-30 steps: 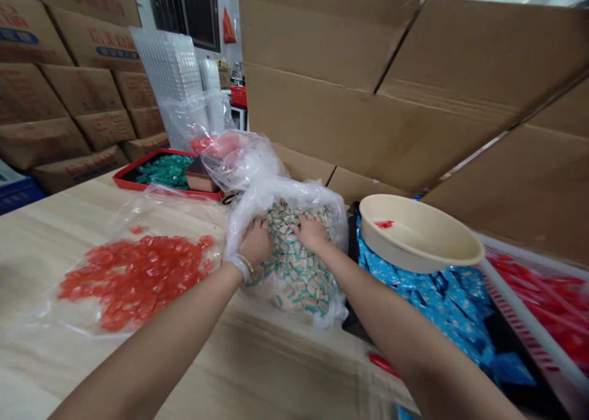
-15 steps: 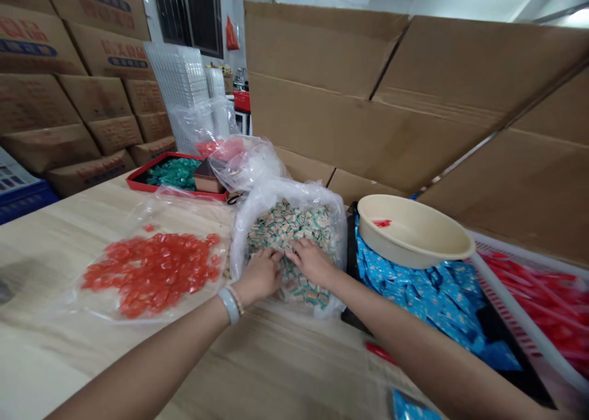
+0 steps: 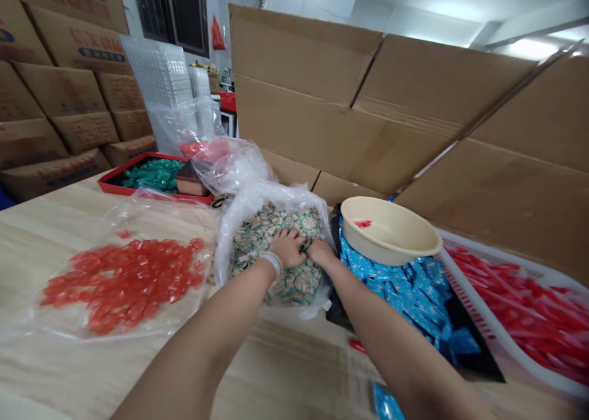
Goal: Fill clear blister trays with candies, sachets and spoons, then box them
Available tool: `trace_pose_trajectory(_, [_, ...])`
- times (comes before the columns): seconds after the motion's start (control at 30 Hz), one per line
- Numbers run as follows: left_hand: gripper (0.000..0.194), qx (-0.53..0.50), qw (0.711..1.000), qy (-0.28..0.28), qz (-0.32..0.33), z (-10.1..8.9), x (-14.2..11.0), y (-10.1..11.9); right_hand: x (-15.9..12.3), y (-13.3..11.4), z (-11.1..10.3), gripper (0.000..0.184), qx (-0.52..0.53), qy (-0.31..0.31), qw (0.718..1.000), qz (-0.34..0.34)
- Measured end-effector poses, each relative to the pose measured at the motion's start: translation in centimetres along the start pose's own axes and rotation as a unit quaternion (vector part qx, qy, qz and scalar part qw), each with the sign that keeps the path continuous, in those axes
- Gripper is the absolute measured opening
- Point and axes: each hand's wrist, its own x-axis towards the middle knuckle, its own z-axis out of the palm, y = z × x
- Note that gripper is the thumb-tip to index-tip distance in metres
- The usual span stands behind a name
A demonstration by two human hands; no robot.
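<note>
A clear plastic bag (image 3: 224, 242) stands open in the middle of the table, filled with small flat square pieces (image 3: 257, 227) in tan with green edges. My left hand (image 3: 288, 248), with a band on its wrist, lies on the pieces palm down with its fingers spread. Close beside it, near the bag's right side, my right hand (image 3: 321, 251) dips among the pieces; its fingertips are hidden, so whether it grips any cannot be told.
Red translucent pieces (image 3: 133, 279) lie on a plastic sheet at left. Behind them sits a red tray (image 3: 110, 184) of green pieces. At right, a cream basin (image 3: 391, 248) rests on blue packets (image 3: 405, 291), beside a white basket (image 3: 519, 352) of red wrapped sticks. Cardboard (image 3: 294, 89) stands behind.
Both hands have shifted right within the bag. My left hand has gone from bent fingers to spread ones, and my right fingers have sunk among the pieces. The view has turned slightly.
</note>
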Motion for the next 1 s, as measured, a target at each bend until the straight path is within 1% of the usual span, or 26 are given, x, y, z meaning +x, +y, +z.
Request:
trace_pose_trajectory(0.1, [0.040,0.016,0.999,-0.012,0.026,-0.4,-2.3,-0.5,0.0,0.3,0.6,0.034,0.001,-0.029,0.998,0.050])
trace_pose_trajectory(0.23, [0.034,0.062,0.995,-0.016,0.082,-1.5,-6.6,-1.3,-0.7,0.1,0.2,0.037,0.011,-0.042,0.998,0.052])
trace_pose_trajectory(0.37, [0.039,0.075,0.994,-0.022,0.081,-2.0,-10.1,-1.3,-2.5,-0.9,-0.3,0.038,0.014,-0.040,0.999,0.019])
trace_pose_trajectory(0.53, [0.037,0.055,0.995,-0.026,0.074,-2.5,-12.8,-1.2,-5.6,-3.3,-0.2,0.034,0.024,-0.034,0.998,-0.056])
trace_pose_trajectory(0.6, [0.037,0.045,0.996,-0.023,0.068,-2.6,-13.5,-1.4,-6.3,-4.0,-0.1,0.034,0.032,-0.035,0.995,-0.085])
trace_pose_trajectory(0.67, [0.039,0.040,0.997,-0.021,0.066,-2.6,-13.8,-1.8,-6.3,-4.3,-0.2,0.038,0.044,-0.036,0.993,-0.103])
trace_pose_trajectory(0.7, [0.042,0.041,0.997,-0.022,0.067,-2.5,-13.9,-2.0,-6.1,-4.2,-0.4,0.042,0.054,-0.029,0.992,-0.106])
trace_pose_trajectory(0.77, [0.055,0.051,0.996,-0.032,0.069,-2.3,-13.9,-2.2,-5.3,-3.8,-0.9,0.048,0.085,0.001,0.992,-0.098])
trace_pose_trajectory(0.8, [0.063,0.059,0.995,-0.040,0.067,-2.1,-13.8,-2.2,-4.9,-3.5,-1.2,0.045,0.104,0.019,0.990,-0.089])
trace_pose_trajectory(0.83, [0.072,0.069,0.995,-0.049,0.060,-1.9,-13.6,-2.1,-4.5,-3.2,-1.5,0.038,0.120,0.034,0.989,-0.081])
trace_pose_trajectory(0.87, [0.078,0.081,0.994,-0.057,0.052,-1.8,-13.3,-2.0,-4.2,-2.9,-1.8,0.031,0.132,0.042,0.988,-0.074])
trace_pose_trajectory(0.9, [0.083,0.091,0.993,-0.062,0.044,-1.6,-13.0,-1.7,-4.2,-2.7,-2.0,0.028,0.140,0.043,0.987,-0.069])
trace_pose_trajectory(0.97, [0.089,0.103,0.992,-0.063,0.044,-1.0,-12.2,-1.1,-4.8,-2.3,-2.3,0.026,0.148,0.043,0.985,-0.078])
trace_pose_trajectory(1.0, [0.091,0.103,0.991,-0.059,0.055,-0.7,-11.8,-0.9,-5.5,-2.2,-2.4,0.022,0.144,0.044,0.985,-0.090])
